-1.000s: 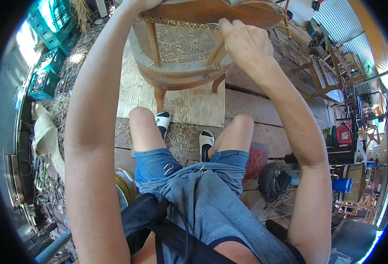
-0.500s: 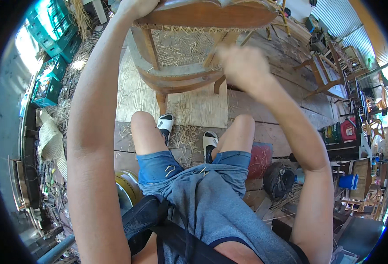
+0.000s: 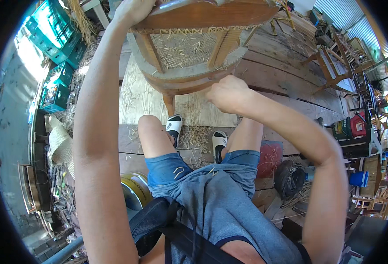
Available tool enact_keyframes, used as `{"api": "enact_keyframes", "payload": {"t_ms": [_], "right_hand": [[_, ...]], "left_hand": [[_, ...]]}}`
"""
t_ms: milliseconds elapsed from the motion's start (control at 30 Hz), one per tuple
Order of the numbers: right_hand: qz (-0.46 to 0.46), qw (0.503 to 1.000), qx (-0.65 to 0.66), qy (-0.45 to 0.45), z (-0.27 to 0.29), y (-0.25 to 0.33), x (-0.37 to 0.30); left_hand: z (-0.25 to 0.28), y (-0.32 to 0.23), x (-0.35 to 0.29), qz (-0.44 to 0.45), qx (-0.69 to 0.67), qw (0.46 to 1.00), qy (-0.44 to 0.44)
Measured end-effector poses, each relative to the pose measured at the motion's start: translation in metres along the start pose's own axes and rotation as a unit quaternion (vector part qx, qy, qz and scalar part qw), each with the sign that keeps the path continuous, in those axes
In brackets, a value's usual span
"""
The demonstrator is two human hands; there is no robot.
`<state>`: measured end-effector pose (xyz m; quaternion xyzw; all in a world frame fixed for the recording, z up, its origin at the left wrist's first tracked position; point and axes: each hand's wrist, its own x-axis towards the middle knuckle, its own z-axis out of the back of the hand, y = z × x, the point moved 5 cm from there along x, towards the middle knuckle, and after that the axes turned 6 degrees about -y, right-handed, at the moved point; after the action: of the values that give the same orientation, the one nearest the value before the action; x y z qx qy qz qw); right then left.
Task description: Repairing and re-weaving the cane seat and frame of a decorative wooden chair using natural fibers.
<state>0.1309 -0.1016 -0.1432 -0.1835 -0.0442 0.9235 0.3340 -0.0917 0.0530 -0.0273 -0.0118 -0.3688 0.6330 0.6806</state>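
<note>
We brace the wooden chair [image 3: 189, 86] on the plywood board [image 3: 132, 105].
Left hand [image 3: 136, 10] clasps its top rail [image 3: 203, 18]; right hand [image 3: 229, 93], curled narrow above the board's right edge, hides any contents. Firm left grip should limit wobble.

Brown wooden chair [image 3: 220, 49], upright on plywood [image 3: 136, 105]

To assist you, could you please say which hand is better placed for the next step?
Probably the right hand: it looks clear of the chair, while the left hand is on its top edge.
</note>
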Motion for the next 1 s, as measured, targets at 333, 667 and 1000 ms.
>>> {"api": "enact_keyframes", "payload": {"t_ms": [333,667,1000], "right_hand": [[-0.233,0.910,-0.123,-0.321,0.097,-0.088,-0.016],[-0.224,0.929,-0.043,-0.292,0.043,-0.066,-0.014],[-0.244,0.912,-0.127,-0.304,0.092,-0.087,-0.016]], "left_hand": [[0.004,-0.005,0.003,0.013,0.026,1.000,0.006],[0.003,0.002,0.006,0.019,0.016,1.000,0.013],[0.002,-0.007,0.002,0.023,-0.033,0.999,0.012]]}}
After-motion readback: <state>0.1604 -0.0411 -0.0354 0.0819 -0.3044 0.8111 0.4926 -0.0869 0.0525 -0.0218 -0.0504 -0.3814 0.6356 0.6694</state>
